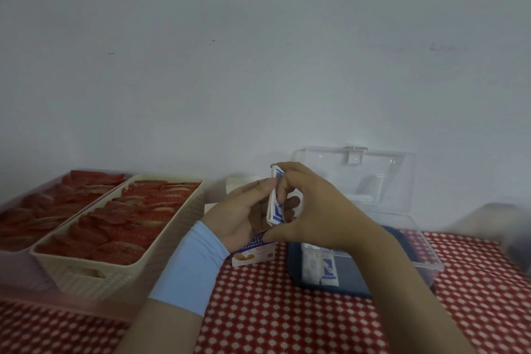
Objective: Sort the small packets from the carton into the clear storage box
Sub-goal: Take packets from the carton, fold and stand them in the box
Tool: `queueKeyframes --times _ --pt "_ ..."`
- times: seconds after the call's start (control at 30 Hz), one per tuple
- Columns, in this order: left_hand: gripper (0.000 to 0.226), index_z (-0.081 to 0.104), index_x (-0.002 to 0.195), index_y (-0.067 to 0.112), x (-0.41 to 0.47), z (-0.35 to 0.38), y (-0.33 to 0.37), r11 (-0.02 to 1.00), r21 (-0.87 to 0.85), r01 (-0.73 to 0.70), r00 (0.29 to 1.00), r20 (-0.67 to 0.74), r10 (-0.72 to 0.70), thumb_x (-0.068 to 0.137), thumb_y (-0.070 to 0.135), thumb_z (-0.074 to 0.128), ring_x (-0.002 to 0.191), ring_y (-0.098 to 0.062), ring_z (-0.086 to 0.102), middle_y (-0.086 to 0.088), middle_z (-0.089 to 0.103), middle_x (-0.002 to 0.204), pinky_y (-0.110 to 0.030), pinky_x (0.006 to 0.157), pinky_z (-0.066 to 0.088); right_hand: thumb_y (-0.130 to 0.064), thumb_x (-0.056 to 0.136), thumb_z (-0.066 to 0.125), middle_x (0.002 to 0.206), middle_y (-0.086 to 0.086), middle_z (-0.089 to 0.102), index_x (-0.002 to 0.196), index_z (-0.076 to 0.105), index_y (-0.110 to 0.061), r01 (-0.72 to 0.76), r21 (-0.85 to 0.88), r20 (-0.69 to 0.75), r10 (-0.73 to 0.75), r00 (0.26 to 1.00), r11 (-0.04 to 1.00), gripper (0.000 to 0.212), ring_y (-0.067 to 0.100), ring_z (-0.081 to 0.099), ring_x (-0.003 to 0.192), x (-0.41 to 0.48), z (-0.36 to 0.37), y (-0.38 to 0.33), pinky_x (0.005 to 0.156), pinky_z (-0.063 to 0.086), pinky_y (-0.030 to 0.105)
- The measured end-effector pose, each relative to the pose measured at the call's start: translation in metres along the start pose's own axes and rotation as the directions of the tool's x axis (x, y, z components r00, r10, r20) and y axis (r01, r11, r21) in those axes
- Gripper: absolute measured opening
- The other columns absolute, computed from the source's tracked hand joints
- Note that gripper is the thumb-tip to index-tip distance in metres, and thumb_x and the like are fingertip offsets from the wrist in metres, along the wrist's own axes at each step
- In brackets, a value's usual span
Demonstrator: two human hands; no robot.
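Note:
A stack of small white-and-blue packets (275, 201) stands upright between both my hands above the table. My left hand (244, 210), with a light blue wristband, cups the stack from the left. My right hand (313, 210) pinches it from the right, index finger curled over the top. Below my hands lies the small white carton (253, 256), with blue lettering and a plaster picture. To the right stands the clear storage box (425, 261) with its lid raised against the wall. Two white packets (320, 267) lie inside it on the dark blue bottom.
A cream basket (120, 276) full of red packets stands at the left, with a pink-rimmed bin (17, 287) of more red packets beside it. The table has a red-and-white patterned cloth (273, 319). A blurred grey object (514, 238) sits at the right edge.

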State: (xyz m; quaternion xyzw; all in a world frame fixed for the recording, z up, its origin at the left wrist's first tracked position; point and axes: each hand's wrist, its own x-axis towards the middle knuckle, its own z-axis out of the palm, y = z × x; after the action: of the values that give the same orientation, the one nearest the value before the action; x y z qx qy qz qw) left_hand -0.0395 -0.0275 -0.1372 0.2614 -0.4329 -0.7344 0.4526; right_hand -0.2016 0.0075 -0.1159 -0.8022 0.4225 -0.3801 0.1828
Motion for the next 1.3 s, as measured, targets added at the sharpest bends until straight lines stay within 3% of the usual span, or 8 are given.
queueKeyframes --times 0.2,0.3,0.37,0.63,0.77,0.87,1.07,1.3 --pt "0.041 0.063 0.122 0.001 -0.001 0.004 -0.003 1.0 -0.023 0.01 1.0 0.017 -0.009 0.089 0.025 0.059 0.088 -0.026 0.072 -0.018 0.07 0.103 -0.035 0.067 0.06 -0.024 0.061 0.093 0.108 -0.014 0.057 0.081 0.053 -0.016 -0.058 0.042 0.041 0.056 0.998 0.997 0.045 0.008 0.061 0.075 -0.003 0.001 0.003 0.07 0.052 0.02" --pt "0.043 0.062 0.124 -0.002 -0.001 0.002 -0.003 1.0 0.008 0.002 1.0 0.025 -0.002 0.09 0.024 0.061 0.096 -0.028 0.069 -0.024 0.065 0.119 -0.036 0.076 0.06 -0.023 0.086 0.076 0.101 -0.005 0.067 0.098 0.059 -0.016 -0.145 0.353 0.014 0.15 0.989 0.924 0.022 0.016 0.066 0.087 -0.003 -0.003 0.004 0.079 0.055 0.026" --pt "0.04 0.066 0.116 -0.001 -0.002 0.004 -0.003 1.0 0.027 0.005 1.0 0.024 -0.005 0.085 0.024 0.062 0.087 -0.025 0.072 -0.021 0.071 0.107 -0.031 0.068 0.06 -0.012 0.095 0.065 0.096 0.004 0.07 0.113 0.059 -0.016 -0.162 0.501 -0.064 0.224 0.973 0.85 0.019 0.016 0.068 0.086 0.0 -0.004 0.01 0.08 0.056 0.033" --pt "0.027 0.063 0.107 -0.001 -0.01 0.011 0.005 0.959 0.282 0.026 0.997 0.06 -0.045 0.087 0.017 0.064 0.077 -0.024 0.075 -0.014 0.076 0.092 -0.029 0.064 0.06 -0.001 0.089 0.07 0.078 0.006 0.075 0.092 0.075 -0.003 -0.25 0.383 -0.097 0.308 0.947 0.889 0.006 0.01 0.066 0.07 -0.008 -0.017 0.012 0.07 0.055 0.02" --pt "0.023 0.073 0.098 0.016 -0.01 0.008 0.016 0.643 0.763 -0.067 0.994 -0.006 0.11 0.077 0.025 0.079 0.077 -0.014 0.072 0.0 0.077 0.085 -0.029 0.075 0.059 -0.004 0.088 0.072 0.073 0.005 0.074 0.085 0.076 -0.011 -0.286 0.319 -0.15 0.346 0.926 0.904 0.009 0.005 0.062 0.063 -0.008 -0.021 0.011 0.062 0.049 0.017" --pt "0.015 0.074 0.09 0.025 -0.007 0.009 0.013 0.477 0.869 -0.133 0.979 0.041 0.199 0.078 0.017 0.08 0.075 -0.007 0.072 0.008 0.077 0.081 -0.023 0.073 0.057 -0.003 0.088 0.071 0.084 0.016 0.075 0.086 0.076 -0.01 -0.312 0.348 -0.155 0.383 0.911 0.884 0.009 0.017 0.065 0.072 -0.008 -0.018 0.013 0.076 0.056 0.034" --pt "0.016 0.072 0.087 0.025 -0.001 0.009 0.001 0.578 0.804 -0.137 0.972 -0.004 0.236 0.082 0.01 0.076 0.072 -0.006 0.072 0.005 0.077 0.083 -0.017 0.066 0.055 -0.011 0.09 0.072 0.094 0.018 0.076 0.102 0.075 -0.002 -0.417 0.528 -0.006 0.495 0.869 0.739 0.015 0.023 0.072 0.08 -0.011 -0.018 0.016 0.077 0.06 0.035" --pt "0.015 0.075 0.096 0.013 -0.002 0.02 -0.008 0.638 0.753 -0.163 0.961 -0.023 0.274 0.083 0.006 0.075 0.079 -0.015 0.074 -0.001 0.078 0.087 -0.021 0.07 0.059 -0.007 0.091 0.07 0.094 0.021 0.075 0.101 0.073 0.003 -0.46 0.512 0.048 0.511 0.858 0.725 0.014 0.023 0.071 0.079 -0.015 -0.026 0.015 0.079 0.061 0.037"
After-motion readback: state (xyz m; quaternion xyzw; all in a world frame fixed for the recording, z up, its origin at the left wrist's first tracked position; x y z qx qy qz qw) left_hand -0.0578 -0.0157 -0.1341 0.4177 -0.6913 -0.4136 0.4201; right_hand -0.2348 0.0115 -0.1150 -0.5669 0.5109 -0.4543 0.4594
